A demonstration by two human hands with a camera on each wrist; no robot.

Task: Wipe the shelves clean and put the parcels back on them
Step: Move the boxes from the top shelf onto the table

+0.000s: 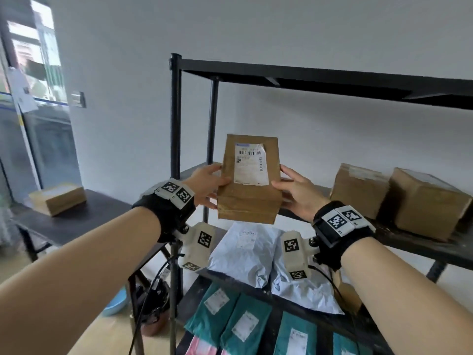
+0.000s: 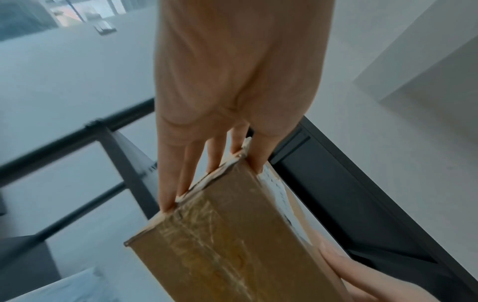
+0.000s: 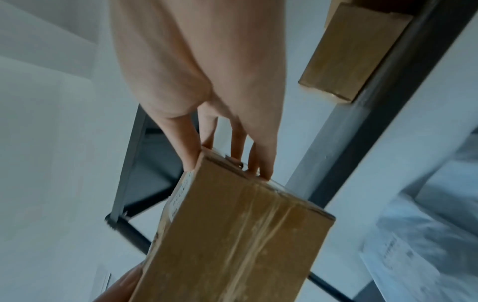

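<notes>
Item: cardboard parcel (image 1: 249, 179), held in the air before the middle shelf (image 1: 419, 245) of the black rack.

Left to right: spare box (image 1: 58, 199) on side surface (image 1: 84, 221); left hand (image 1: 204, 184) and right hand (image 1: 298, 192), each grip clamped on a parcel side, thumbs on top; two boxes (image 1: 394, 201) shelved at right. Risk: parcel could slip from the light edge hold, or knock the neighbouring boxes on placement.

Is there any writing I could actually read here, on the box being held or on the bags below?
None can be read.
Box: white label with barcode, print too blurred.
Grey bags: labels too small.
Green bags: labels blurred.
Wrist bands: black-and-white square codes, no words.
</notes>
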